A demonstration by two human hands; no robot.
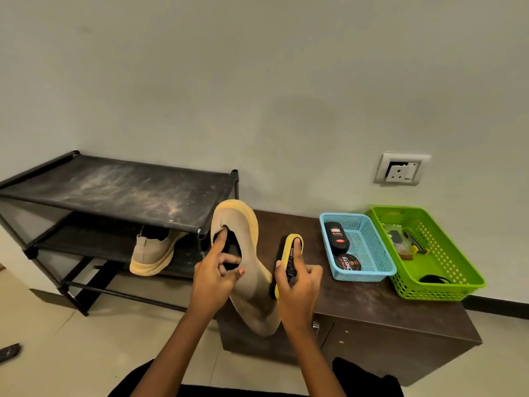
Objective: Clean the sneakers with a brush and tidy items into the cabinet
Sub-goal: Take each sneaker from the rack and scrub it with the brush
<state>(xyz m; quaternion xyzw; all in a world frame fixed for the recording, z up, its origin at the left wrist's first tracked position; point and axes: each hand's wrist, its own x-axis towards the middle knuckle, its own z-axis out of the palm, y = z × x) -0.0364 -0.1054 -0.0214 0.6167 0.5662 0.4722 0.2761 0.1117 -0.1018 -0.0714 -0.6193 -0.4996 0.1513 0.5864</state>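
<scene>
My left hand (216, 277) grips a beige knit sneaker (246, 247) with a yellow sole by its opening, fingers inside, the heel up and the toe pointing down toward me. My right hand (299, 292) holds a yellow-backed brush (287, 255) with dark bristles pressed against the sneaker's right side. The matching second sneaker (153, 253) rests on the middle shelf of the black shoe rack (114, 187). Below my hands stands the low brown cabinet (372, 305), its doors closed.
On the cabinet top sit a blue basket (369, 242) holding a black polish bottle and a round polish tin, and a green basket (446, 253) with small items. A wall socket (400, 169) is above them. A dark object (8, 352) lies on the floor at left.
</scene>
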